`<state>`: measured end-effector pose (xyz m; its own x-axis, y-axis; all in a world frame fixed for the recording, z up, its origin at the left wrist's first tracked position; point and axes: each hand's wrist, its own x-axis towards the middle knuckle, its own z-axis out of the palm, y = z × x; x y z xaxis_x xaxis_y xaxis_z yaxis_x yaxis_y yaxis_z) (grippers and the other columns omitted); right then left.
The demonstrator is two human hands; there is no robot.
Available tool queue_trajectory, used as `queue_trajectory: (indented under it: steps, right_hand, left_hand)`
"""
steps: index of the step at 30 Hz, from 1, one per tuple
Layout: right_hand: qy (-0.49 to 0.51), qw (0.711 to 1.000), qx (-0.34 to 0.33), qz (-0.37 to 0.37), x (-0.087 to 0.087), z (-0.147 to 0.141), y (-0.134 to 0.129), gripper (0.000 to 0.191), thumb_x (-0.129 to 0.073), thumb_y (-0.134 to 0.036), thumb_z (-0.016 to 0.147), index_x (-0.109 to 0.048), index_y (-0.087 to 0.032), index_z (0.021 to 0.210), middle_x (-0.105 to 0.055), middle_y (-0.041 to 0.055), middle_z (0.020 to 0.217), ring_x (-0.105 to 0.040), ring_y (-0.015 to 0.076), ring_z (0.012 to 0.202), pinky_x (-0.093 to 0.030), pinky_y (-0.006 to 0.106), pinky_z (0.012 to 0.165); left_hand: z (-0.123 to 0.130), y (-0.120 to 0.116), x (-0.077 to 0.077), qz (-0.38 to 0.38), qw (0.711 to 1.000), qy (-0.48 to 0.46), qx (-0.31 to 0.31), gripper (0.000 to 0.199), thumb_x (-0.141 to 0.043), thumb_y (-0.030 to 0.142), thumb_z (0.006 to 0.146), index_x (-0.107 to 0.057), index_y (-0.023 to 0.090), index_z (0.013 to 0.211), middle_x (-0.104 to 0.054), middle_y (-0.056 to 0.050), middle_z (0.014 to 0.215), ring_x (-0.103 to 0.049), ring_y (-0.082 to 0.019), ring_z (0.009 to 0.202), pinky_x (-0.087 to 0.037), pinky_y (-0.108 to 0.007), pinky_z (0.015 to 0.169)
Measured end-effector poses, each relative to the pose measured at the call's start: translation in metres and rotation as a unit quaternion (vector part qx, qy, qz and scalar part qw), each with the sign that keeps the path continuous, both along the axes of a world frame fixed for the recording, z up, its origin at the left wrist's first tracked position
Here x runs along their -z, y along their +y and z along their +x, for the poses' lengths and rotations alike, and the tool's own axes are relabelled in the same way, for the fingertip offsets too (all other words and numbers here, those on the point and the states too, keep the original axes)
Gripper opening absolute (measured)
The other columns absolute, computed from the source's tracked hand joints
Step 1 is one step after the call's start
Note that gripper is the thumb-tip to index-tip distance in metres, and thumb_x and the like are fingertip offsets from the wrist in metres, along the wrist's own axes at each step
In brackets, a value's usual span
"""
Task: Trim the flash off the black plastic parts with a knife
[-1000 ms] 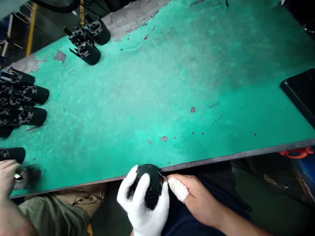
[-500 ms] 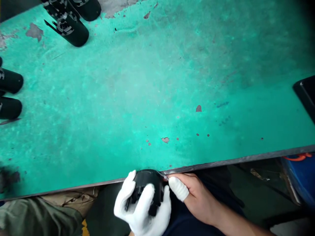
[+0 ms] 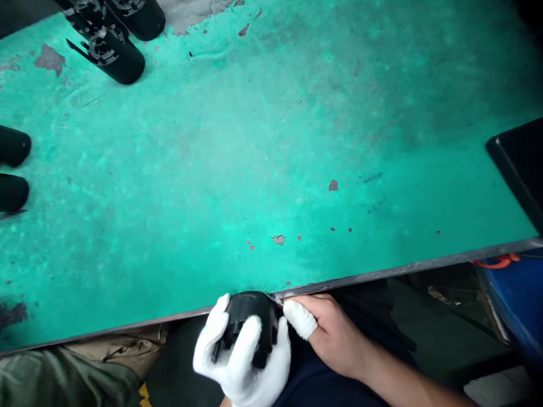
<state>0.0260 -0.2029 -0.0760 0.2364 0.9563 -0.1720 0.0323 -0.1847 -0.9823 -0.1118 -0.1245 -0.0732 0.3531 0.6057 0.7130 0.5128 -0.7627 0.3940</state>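
A round black plastic part (image 3: 250, 316), half hidden by fingers, sits just below the near edge of the worn green table (image 3: 263, 147), gripped by the white-gloved left hand (image 3: 241, 356), while the bare right hand (image 3: 331, 333) pinches a thin, barely visible blade (image 3: 275, 298) against its rim.

No readable text, label, brand, number or sign anywhere: not on tabletop (image 3: 263, 147), not on black parts (image 3: 106, 48).
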Motion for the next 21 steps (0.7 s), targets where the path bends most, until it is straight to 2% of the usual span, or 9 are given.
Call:
queue_trajectory:
  steps: [3,9,16,21]
  right_hand:
    - [0.036,0.999,-0.002,0.004,0.0033,0.0011,-0.0039,0.036,-0.041,-0.039,0.103,-0.069,-0.021,0.089,-0.069,0.0024,0.086,-0.061,0.0182,0.084,-0.048,0.031,0.082]
    - [0.044,0.999,-0.022,-0.022,0.0087,0.0014,-0.009,0.041,-0.04,-0.043,0.103,-0.068,-0.019,0.085,-0.069,0.0029,0.084,-0.061,0.0179,0.08,-0.048,0.03,0.076]
    - [0.019,0.999,-0.029,-0.041,0.0045,0.0028,-0.006,0.037,-0.042,-0.041,0.103,-0.069,-0.02,0.09,-0.067,0.0014,0.08,-0.063,0.0179,0.084,-0.047,0.031,0.082]
    - [0.015,1.0,0.004,-0.026,0.0016,-0.0006,-0.0022,0.032,-0.043,-0.037,0.103,-0.073,-0.024,0.103,-0.072,0.0017,0.095,-0.062,0.0174,0.09,-0.046,0.031,0.085]
  left_hand:
    - [0.0004,-0.001,-0.0015,-0.002,1.0,0.008,-0.005,0.041,-0.087,0.007,0.063,-0.057,0.015,0.09,-0.048,-0.01,0.116,-0.064,-0.039,0.113,-0.058,-0.059,0.089]
    - [0.0011,0.0001,-0.0034,0.006,1.0,0.014,-0.01,0.041,-0.087,0.009,0.063,-0.056,0.016,0.089,-0.05,-0.009,0.112,-0.065,-0.039,0.11,-0.059,-0.058,0.087]
    - [-0.0002,0.0023,-0.0048,-0.016,1.0,0.027,0.003,0.048,-0.085,0.013,0.064,-0.056,0.028,0.099,-0.05,-0.006,0.115,-0.063,-0.036,0.113,-0.06,-0.058,0.087]
    - [-0.0003,0.0031,-0.0005,0.01,1.0,0.022,0.004,0.061,-0.086,0.012,0.061,-0.057,0.035,0.11,-0.05,-0.006,0.118,-0.062,-0.036,0.113,-0.06,-0.058,0.087]
